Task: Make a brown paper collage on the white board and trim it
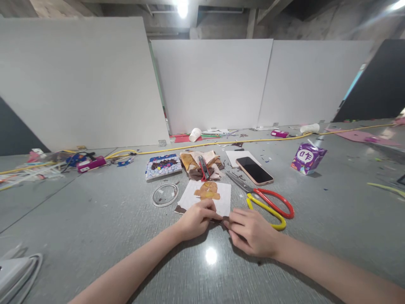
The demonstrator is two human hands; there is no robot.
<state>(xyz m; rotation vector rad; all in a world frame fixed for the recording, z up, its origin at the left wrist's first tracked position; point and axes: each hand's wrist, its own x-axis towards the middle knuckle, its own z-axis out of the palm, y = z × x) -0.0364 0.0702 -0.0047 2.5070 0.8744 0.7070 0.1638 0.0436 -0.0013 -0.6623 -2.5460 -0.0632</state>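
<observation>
A white sheet point(224, 197) lies on the grey surface, with orange-brown pieces point(208, 191) on its middle and dark brown material along its lower edge. My left hand point(198, 218) rests at the sheet's lower edge, its fingers bent and pressed together on the dark strip. Close to its right, my right hand point(251, 231) has its fingers curled at the sheet's lower right corner, touching the dark material. Whether either hand pinches the strip is too small to tell. Just beyond the sheet, a red and grey cutter point(204, 167) lies on brown and cream scraps point(190, 162).
Scissors point(268, 202) with red and yellow handles lie right of the sheet, below a phone point(255, 170). A purple carton point(308, 158) stands farther right. Left are a silver ring point(154, 198) and a patterned box point(163, 166). A yellow cable point(190, 146) crosses behind.
</observation>
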